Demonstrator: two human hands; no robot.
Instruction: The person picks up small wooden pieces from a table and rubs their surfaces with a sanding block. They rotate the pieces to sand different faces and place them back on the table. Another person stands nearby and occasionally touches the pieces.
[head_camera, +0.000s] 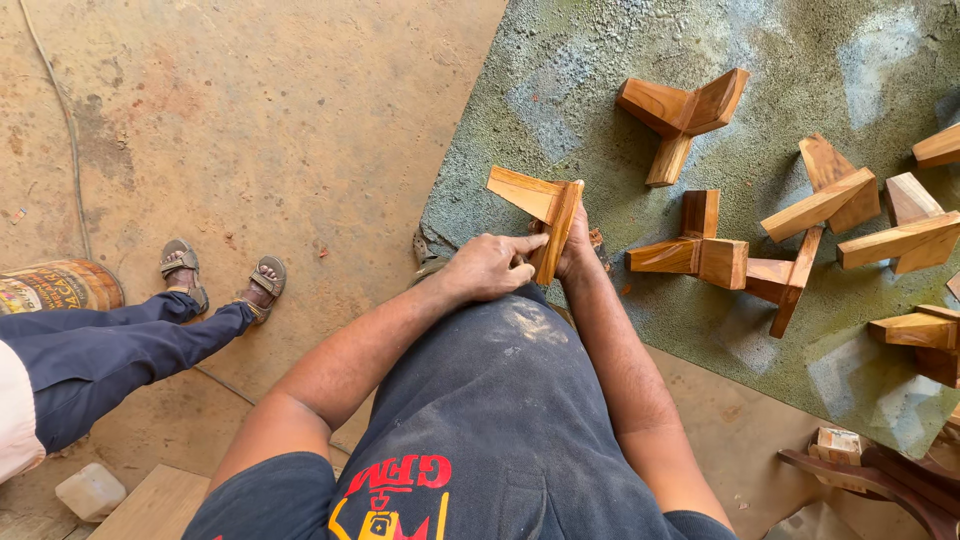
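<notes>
Both the left hand (488, 268) and right hand (576, 246) grip a wooden bracket (542, 212) propped upright at the green mat's (600, 60) near edge, where its dusty surface could let it slip sideways.

Angled brown wooden bracket (545, 215) upright above knee.

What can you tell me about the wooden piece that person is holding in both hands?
The wooden piece is warm brown, smooth-looking timber: flat boards joined at angles, one wedge-shaped part pointing left. It stands on edge at the rim of the green mat, just past the person's knee. The left hand grips its near side with the thumb along the edge; the right hand steadies it from behind.
</notes>
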